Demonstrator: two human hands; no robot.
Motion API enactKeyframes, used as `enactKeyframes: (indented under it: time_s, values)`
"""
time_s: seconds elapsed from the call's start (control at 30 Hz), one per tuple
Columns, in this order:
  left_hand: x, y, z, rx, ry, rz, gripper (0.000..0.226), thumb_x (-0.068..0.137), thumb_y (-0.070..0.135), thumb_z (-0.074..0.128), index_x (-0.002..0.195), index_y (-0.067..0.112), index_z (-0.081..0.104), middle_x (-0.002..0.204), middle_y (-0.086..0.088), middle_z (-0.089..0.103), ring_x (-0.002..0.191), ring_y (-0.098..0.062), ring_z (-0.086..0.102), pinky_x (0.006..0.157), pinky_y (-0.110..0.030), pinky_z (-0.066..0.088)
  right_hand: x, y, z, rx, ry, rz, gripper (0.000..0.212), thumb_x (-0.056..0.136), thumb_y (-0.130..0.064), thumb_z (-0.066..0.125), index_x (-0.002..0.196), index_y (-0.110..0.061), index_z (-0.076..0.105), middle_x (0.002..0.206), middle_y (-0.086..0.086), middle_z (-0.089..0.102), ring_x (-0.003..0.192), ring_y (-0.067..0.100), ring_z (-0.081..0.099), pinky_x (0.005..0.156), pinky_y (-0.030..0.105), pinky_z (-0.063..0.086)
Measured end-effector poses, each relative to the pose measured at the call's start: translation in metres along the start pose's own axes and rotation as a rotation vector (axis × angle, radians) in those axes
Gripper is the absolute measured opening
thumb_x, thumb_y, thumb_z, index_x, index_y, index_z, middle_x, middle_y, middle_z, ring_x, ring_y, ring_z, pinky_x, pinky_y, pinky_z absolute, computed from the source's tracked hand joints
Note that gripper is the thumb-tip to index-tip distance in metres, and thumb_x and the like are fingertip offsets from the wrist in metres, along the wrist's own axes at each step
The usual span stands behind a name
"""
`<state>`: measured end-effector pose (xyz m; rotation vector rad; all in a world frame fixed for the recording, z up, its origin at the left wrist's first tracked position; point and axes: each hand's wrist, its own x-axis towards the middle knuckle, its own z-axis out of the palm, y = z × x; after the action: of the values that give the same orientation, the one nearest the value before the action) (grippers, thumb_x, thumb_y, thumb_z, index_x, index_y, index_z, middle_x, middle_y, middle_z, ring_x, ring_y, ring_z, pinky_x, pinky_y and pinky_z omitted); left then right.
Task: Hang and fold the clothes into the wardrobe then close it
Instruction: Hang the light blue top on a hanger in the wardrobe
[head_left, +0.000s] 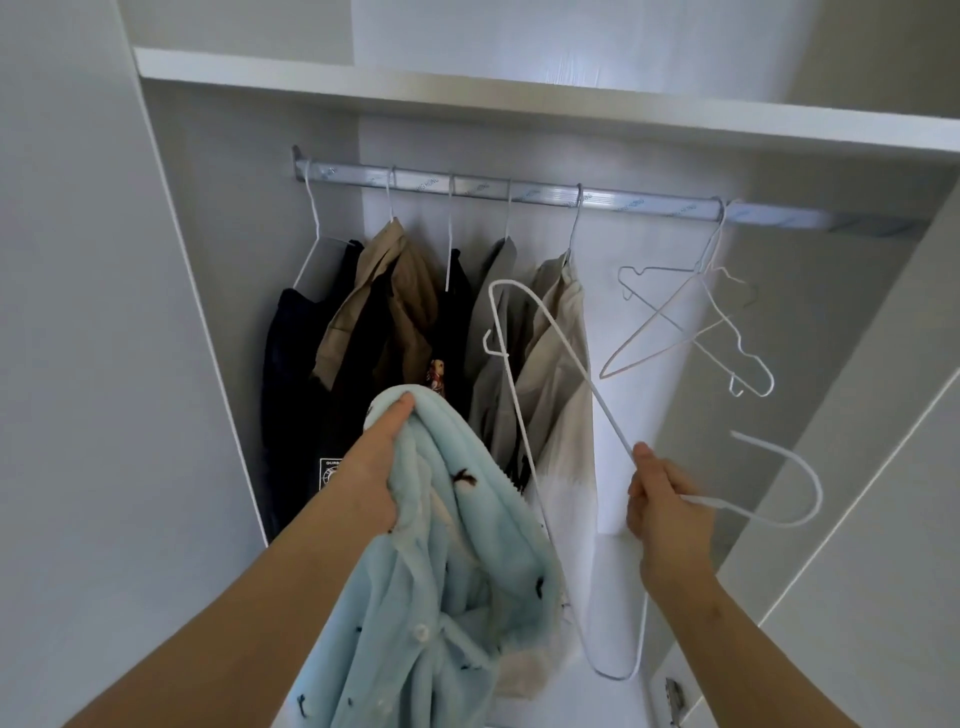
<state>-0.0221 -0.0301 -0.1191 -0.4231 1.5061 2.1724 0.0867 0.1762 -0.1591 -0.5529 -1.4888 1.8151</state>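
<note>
In the lower left of the frame, our left hand (371, 467) is bunched tight around a fold of the pale blue fleece top (441, 571), which droops soft, thick and light below the dark and tan clothes (363, 322) already on the rail (519, 192) of the open wardrobe (467, 88). Right of centre, our right hand (665, 509) is closed on the neck of a white wire hanger (698, 500), hook pointing right. We judge the springy wire best held at that neck and the plush top at its shoulders, since it may slide off thin wire.
</note>
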Motion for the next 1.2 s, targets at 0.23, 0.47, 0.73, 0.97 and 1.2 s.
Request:
enactKeyframes:
  time_s: [0.23, 0.47, 0.73, 0.97, 1.2]
  values:
    - [0.011, 0.014, -0.013, 0.151, 0.132, 0.148, 0.063, 0.08, 0.054, 0.063, 0.123, 0.01, 0.053, 0.116, -0.011, 0.059, 0.101, -0.028, 0.057, 0.091, -0.041, 0.045, 0.005, -0.009, -0.002, 0.076, -0.242, 0.055, 0.053, 0.089, -0.017, 0.056, 0.039, -0.02, 0.037, 0.036, -0.006, 0.028, 0.032, 0.008, 0.021, 0.035, 0.013, 0.02]
    - [0.022, 0.008, -0.04, 0.146, 0.155, 0.116, 0.065, 0.077, 0.054, 0.066, 0.125, 0.01, 0.056, 0.112, -0.014, 0.061, 0.099, -0.032, 0.058, 0.094, -0.046, 0.046, 0.012, -0.004, -0.009, -0.289, -0.506, 0.162, 0.059, 0.089, -0.023, 0.058, 0.034, -0.019, 0.038, 0.036, -0.005, 0.028, 0.032, 0.009, 0.02, 0.036, 0.012, 0.02]
    - [0.025, 0.006, -0.041, 0.507, 0.339, 0.471, 0.055, 0.081, 0.059, 0.055, 0.123, 0.023, 0.054, 0.081, 0.011, 0.052, 0.073, -0.009, 0.051, 0.065, -0.028, 0.04, 0.019, -0.009, -0.007, -0.466, -0.54, 0.182, 0.062, 0.093, -0.028, 0.054, 0.034, -0.019, 0.037, 0.037, -0.003, 0.028, 0.032, 0.01, 0.021, 0.036, 0.015, 0.02]
    - [0.024, -0.009, -0.045, 0.695, 0.371, 0.517, 0.028, 0.086, 0.051, 0.052, 0.105, 0.031, 0.056, 0.078, 0.011, 0.054, 0.07, -0.007, 0.05, 0.053, -0.022, 0.034, 0.016, -0.016, -0.019, -0.527, -0.562, 0.263, 0.063, 0.094, -0.027, 0.053, 0.034, -0.02, 0.036, 0.04, -0.001, 0.026, 0.032, 0.01, 0.019, 0.037, 0.014, 0.017]
    - [0.01, -0.002, -0.036, 0.925, 0.464, 0.521, 0.027, 0.092, 0.051, 0.037, 0.08, 0.029, 0.048, 0.076, 0.002, 0.054, 0.066, -0.014, 0.05, 0.057, -0.028, 0.035, 0.01, -0.026, -0.027, -0.659, -0.666, 0.274, 0.06, 0.093, -0.029, 0.054, 0.037, -0.019, 0.034, 0.035, -0.003, 0.027, 0.032, 0.01, 0.019, 0.036, 0.016, 0.021]
